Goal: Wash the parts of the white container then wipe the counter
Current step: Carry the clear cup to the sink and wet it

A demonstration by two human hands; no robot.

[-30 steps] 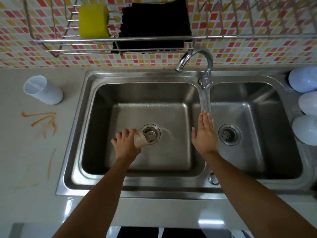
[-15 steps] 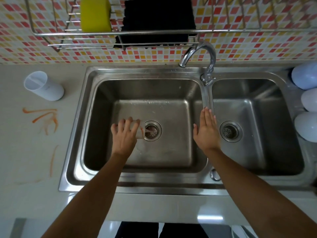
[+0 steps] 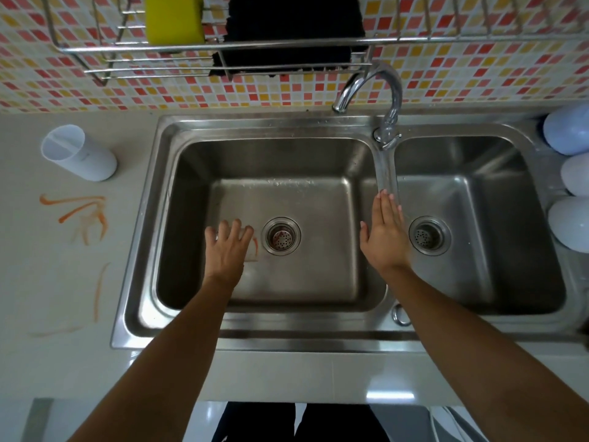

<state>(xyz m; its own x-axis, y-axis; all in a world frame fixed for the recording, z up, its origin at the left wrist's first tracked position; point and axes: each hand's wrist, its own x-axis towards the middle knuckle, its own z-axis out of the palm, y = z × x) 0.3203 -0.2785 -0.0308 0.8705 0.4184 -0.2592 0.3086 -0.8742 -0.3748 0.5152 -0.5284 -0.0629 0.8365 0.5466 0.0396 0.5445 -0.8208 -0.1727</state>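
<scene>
head cam | above, facing down | near sink [image 3: 385, 333] | single view

both forearms reach forward, bare, wrists straight. left hand [image 3: 228, 247] is palm down, fingers [image 3: 237, 228] curled over a small clear cup mostly hidden beneath it. right hand [image 3: 384, 232] lies flat, fingers straight and together, thumb out to the left.

Two sink basins [image 3: 274, 173] [image 3: 462, 173], two drains [image 3: 281, 240] [image 3: 429, 236], one tap [image 3: 387, 90], one white cup [image 3: 79, 157], one yellow sponge [image 3: 174, 19], one black cloth [image 3: 293, 20], three pale rounded objects [image 3: 567, 129] [image 3: 577, 175] [image 3: 570, 224], two hands [image 3: 228, 248] [image 3: 384, 234].
</scene>
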